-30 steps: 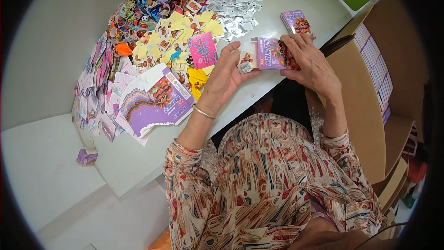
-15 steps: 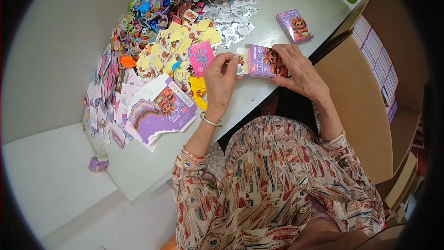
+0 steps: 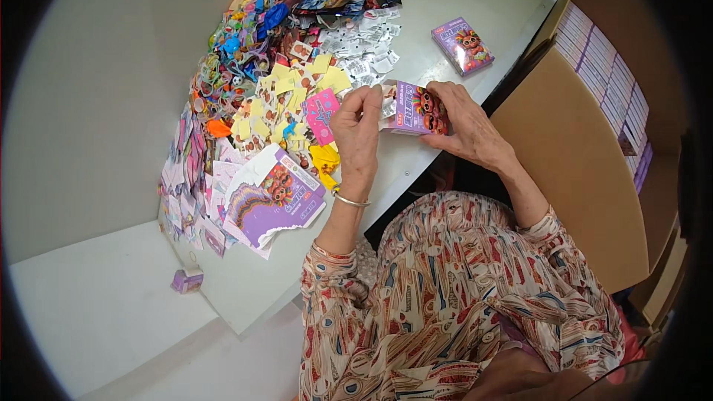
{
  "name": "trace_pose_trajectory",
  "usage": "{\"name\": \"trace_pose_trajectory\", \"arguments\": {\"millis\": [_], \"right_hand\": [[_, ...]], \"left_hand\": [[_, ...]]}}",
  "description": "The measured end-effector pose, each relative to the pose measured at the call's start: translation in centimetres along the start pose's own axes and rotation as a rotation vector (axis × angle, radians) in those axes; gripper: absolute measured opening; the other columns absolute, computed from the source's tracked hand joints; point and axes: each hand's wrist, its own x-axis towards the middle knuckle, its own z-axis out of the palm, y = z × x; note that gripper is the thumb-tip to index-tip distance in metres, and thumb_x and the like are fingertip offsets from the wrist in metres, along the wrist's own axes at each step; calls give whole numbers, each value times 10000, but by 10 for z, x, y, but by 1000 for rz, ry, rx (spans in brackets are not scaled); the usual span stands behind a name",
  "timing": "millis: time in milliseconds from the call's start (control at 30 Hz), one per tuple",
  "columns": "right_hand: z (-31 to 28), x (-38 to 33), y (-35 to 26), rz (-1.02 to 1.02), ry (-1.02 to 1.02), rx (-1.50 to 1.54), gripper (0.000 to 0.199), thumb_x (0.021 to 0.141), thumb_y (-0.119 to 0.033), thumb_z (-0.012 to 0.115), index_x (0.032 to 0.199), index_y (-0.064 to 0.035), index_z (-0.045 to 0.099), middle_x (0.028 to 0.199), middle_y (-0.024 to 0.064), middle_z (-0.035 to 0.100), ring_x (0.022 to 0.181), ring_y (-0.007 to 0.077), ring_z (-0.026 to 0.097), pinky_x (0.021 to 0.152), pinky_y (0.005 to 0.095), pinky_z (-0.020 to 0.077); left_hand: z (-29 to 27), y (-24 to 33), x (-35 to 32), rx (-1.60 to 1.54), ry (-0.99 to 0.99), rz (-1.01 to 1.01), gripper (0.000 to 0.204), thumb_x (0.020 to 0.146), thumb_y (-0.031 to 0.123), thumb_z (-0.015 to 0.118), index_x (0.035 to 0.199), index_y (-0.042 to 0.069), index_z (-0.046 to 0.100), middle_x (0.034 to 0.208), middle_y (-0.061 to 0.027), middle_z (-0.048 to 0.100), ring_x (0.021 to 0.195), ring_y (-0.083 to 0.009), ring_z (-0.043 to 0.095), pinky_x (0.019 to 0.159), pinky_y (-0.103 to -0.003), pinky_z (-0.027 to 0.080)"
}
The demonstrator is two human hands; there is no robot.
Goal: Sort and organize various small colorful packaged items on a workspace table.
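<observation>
My right hand (image 3: 471, 125) grips the right end of a purple carton (image 3: 417, 108) with colourful cartoon figures on its front, thumb below and fingers above. At the carton's open left end, my left hand (image 3: 356, 134) has thumb and forefinger pinched on a small whitish packet (image 3: 388, 100), which sits partly in the opening. The fingers hide some of the packet. Just left of that hand lie a pink card (image 3: 322, 116) with a star and a yellow balloon (image 3: 324, 162). A second, closed purple carton (image 3: 462, 46) rests on the table beyond my right hand.
Heaps of yellow-backed picture slips (image 3: 276, 96), silvery packets (image 3: 364, 44) and small toys (image 3: 230, 44) cover the table's left side. Flattened purple cartons (image 3: 276, 200) lie fanned nearer me. At right stands a large cardboard box (image 3: 572, 171) holding rows of packed cartons (image 3: 605, 67).
The whole view has shifted slightly. My hands stay at the carton, and the yellow edge that showed beside the packet at its opening is no longer visible.
</observation>
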Motion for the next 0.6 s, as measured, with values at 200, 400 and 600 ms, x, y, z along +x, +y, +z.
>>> {"name": "trace_pose_trajectory", "arguments": {"millis": [200, 400, 600], "right_hand": [[-1, -2, -3, 14, 47, 38, 752, 733, -208, 767, 1331, 18, 370, 1245, 206, 479, 1159, 362, 485, 988, 407, 416], [3, -1, -5, 41, 52, 83, 744, 738, -206, 765, 1325, 21, 369, 1240, 204, 475, 1157, 359, 487, 984, 398, 421], [5, -4, 13, 155, 237, 143, 750, 718, -190, 777, 1309, 29, 370, 1228, 199, 506, 1140, 315, 539, 1002, 399, 434]], "left_hand": [[11, 10, -1, 144, 54, 307, 119, 917, 80, 623, 905, -31, 663, 941, -64, 641, 848, -122, 579, 762, -257, 463], [1, 29, 6, 488, 155, 638, 97, 918, 46, 585, 963, -31, 624, 1032, -110, 633, 931, -204, 598, 834, -305, 469], [-59, 42, 48, 844, 489, 744, 149, 897, 116, 609, 983, -2, 640, 1097, -132, 602, 1057, -294, 535, 922, -402, 409]]}}
